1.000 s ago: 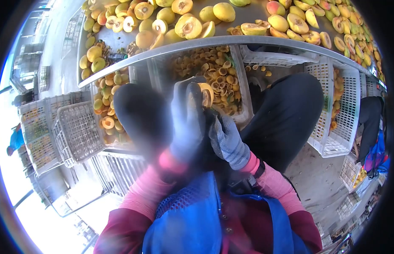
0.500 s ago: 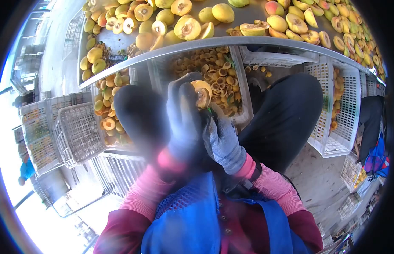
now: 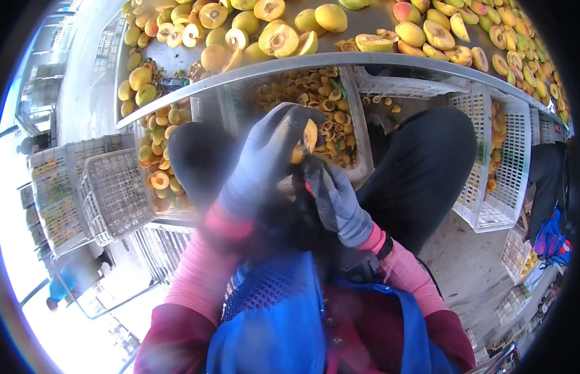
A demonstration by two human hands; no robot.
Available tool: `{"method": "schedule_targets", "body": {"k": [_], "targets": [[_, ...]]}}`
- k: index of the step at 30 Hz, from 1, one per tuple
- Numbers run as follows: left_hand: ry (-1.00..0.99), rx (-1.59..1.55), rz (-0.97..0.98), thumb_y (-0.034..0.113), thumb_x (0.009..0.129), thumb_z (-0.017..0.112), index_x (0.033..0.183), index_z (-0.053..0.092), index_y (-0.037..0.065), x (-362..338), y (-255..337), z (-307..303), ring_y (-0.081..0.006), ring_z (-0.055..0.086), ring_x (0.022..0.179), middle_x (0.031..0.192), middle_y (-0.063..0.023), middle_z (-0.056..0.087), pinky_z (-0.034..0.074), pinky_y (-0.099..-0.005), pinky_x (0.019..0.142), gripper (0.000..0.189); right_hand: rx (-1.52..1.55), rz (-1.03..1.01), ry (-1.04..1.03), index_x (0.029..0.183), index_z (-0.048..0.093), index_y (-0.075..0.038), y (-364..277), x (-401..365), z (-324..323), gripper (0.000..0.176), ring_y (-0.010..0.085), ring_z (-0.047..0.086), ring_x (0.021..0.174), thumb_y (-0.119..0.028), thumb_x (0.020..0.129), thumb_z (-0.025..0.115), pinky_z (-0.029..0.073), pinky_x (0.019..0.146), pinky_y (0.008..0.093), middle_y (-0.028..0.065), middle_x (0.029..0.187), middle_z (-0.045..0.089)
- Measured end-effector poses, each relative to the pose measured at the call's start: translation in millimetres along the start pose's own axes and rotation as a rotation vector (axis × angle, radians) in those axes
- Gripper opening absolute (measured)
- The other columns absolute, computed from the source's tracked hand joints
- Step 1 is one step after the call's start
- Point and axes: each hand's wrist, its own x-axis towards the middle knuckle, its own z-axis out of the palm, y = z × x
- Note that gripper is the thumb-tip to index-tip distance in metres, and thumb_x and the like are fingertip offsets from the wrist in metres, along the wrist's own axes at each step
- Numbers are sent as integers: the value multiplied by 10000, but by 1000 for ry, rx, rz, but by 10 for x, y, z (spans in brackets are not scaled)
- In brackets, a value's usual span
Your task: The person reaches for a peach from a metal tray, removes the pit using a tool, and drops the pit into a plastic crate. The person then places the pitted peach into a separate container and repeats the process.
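My left hand (image 3: 274, 140), in a grey glove with dark fingers, is wrapped round a cut yellow fruit (image 3: 309, 136) above my lap. Just below and to the right, my right hand (image 3: 337, 196), gloved too, has its fingers closed round a small tool, of which only a bit of red (image 3: 308, 186) shows. Its fingertips are close to the fruit's lower edge. Behind both hands, a crate (image 3: 363, 144) holds many hollow fruit halves.
A metal table (image 3: 340, 59) bears whole and halved fruits. More crates stand at the left (image 3: 118, 193) and right (image 3: 511, 165), with a fruit-filled crate by my left knee. Another person's dark-clothed leg (image 3: 542, 181) is at the far right; a blue-clad person (image 3: 62, 282) is far left.
My left hand has risen slightly and turned, so the fruit's cut face now shows more edge-on. My right hand has shifted a little right and rolled over. The far-left person has moved.
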Motion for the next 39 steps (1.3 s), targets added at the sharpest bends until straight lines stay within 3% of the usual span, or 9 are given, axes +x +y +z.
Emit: {"method": "schedule_targets", "body": {"k": [3,12,15,17,22,26,29,36,39], "targets": [[15,-42,47,158,952,486,1013,607,-10,-2,144,17,-162,604,769,918,-129,631,478,-272,708,215,150,399,-68,927,543,-94,-273,-74,25,349,87,406,466,-426,966,443,331,409,230,2,677,487],[43,-335,-60,308,977,403,1008,609,-35,-154,-83,150,-153,590,798,905,-104,628,470,-281,753,402,1260,702,-846,903,542,-91,-54,-2,-75,487,106,387,413,-523,972,329,300,338,252,19,628,454],[199,-623,-175,412,981,393,1046,600,-16,-211,-102,258,-138,578,819,914,-84,630,468,-269,769,480,1170,511,-779,910,453,-48,-85,-16,-24,413,18,322,340,-443,989,363,281,263,177,-4,577,398],[418,-70,-95,390,979,400,1049,604,-6,-277,-825,31,-165,590,835,937,-80,639,473,-278,802,451,1203,519,-765,923,463,-53,-62,48,-82,407,20,319,336,-439,993,354,281,260,174,-3,589,401],[760,743,282,164,849,604,1136,545,21,-570,-45,-1002,-219,609,866,968,-132,605,506,-336,758,326,1065,641,-660,990,575,-60,232,163,-317,502,75,345,400,-496,984,327,311,331,231,-8,600,374],[877,1235,-520,371,893,560,1166,565,49,-769,-468,-2208,-294,582,1013,1092,-147,597,469,-398,861,422,1039,650,-648,996,602,-59,162,272,-309,526,88,327,411,-510,978,332,299,359,246,-7,599,361],[829,1090,-96,294,888,609,1052,642,13,-152,-52,-1670,-276,634,891,1009,-176,645,482,-369,794,327,863,675,-455,901,590,-92,192,323,-277,493,79,281,385,-523,968,359,256,341,235,-32,543,312],[306,1220,-274,507,773,648,1039,563,55,1344,-189,-1412,-368,629,890,952,-195,654,481,-437,786,532,512,641,-135,848,534,-134,6,375,-276,462,75,265,370,-576,924,427,234,337,228,-52,518,297],[384,576,139,194,775,705,1057,566,30,1155,-185,-1343,-197,626,784,853,-106,645,496,-329,731,354,399,460,-58,846,531,-143,-28,407,-303,463,81,291,380,-593,911,440,260,351,236,-50,517,314]]}}
